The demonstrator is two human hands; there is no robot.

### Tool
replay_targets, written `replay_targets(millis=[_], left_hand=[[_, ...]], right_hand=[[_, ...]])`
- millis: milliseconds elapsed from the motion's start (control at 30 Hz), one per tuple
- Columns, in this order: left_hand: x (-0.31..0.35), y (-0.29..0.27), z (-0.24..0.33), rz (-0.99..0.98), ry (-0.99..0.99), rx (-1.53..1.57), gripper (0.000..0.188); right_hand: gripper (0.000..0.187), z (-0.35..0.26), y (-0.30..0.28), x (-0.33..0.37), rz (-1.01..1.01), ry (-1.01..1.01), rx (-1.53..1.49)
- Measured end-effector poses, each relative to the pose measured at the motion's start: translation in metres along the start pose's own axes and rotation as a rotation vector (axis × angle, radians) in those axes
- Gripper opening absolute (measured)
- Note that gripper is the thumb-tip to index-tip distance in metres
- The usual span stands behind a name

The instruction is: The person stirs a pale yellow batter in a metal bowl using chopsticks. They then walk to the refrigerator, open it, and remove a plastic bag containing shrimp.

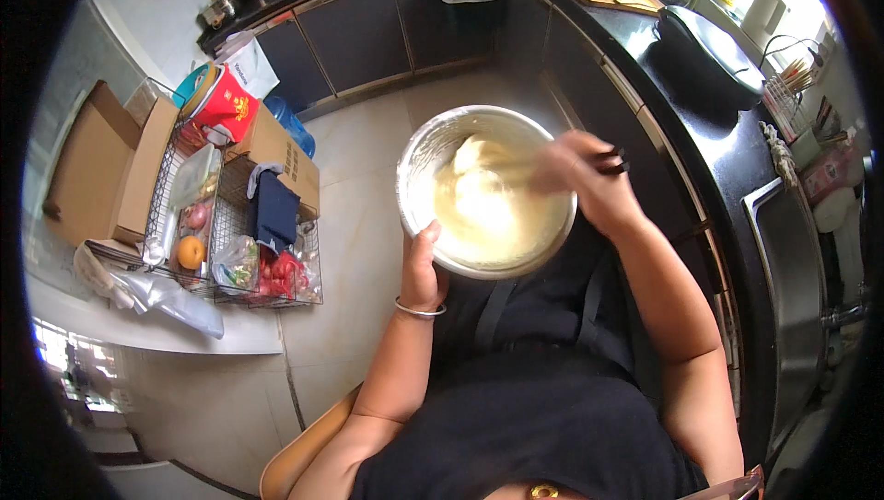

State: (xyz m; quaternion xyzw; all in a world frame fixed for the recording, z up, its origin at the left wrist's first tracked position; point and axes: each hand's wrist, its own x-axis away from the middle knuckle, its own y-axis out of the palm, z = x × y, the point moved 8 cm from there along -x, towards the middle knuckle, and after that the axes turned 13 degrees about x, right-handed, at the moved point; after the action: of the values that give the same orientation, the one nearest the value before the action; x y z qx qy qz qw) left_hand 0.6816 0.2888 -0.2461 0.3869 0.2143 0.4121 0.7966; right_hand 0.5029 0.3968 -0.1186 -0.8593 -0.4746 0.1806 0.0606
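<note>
The mixing looks well under way but not finished, judging by what lies in the round silver metal bowl. This bowl is tipped toward the wearer, just in front of their black clothing and above the pale tiled floor; whether its underside rests on the lap is hidden. Inside, a pale cream-yellow, glossy mixture covers the bottom and smears up the wall, so the combining of its contents seems largely done. A thicker, lighter mound stands toward the far side, though, and the spread is uneven, which suggests that some working to an even texture is left. Glare in the middle makes it hard to tell how smooth it is. The left hand grips the near left edge of the bowl, thumb over the rim, its fingers mostly out of sight beneath. The right hand, blurred by motion at the opposite rim, is closed around a black-handled stirring tool; the working end is too blurred to identify. Nothing has been poured out or portioned as far as shows, and the dark glossy surface at the right stands apart from the bowl.
</note>
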Motion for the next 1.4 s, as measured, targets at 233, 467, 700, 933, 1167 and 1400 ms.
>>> replay_targets(millis=[233,467,700,933,1167,1400], left_hand=[[0.002,0.0,0.003,0.032,-0.017,-0.009,0.045],[0.0,-0.008,0.005,0.033,-0.035,0.033,0.045],[0.003,-0.012,0.015,0.109,-0.015,0.092,0.044],[-0.005,-0.019,0.03,0.087,0.091,0.086,0.043],[-0.007,-0.026,0.034,0.106,0.132,0.089,0.042],[-0.003,-0.015,0.038,0.101,0.133,0.165,0.043]], right_hand=[[0.023,0.003,-0.017,-0.009,0.112,-0.056,0.04],[0.021,0.005,-0.034,-0.012,0.17,0.166,0.168],[0.022,0.005,-0.018,0.001,0.009,0.195,0.059],[0.013,-0.009,-0.034,0.01,0.182,0.037,-0.183],[0.013,-0.016,-0.032,0.018,0.228,0.005,-0.165],[0.012,-0.021,-0.02,0.017,0.143,-0.037,-0.14]])
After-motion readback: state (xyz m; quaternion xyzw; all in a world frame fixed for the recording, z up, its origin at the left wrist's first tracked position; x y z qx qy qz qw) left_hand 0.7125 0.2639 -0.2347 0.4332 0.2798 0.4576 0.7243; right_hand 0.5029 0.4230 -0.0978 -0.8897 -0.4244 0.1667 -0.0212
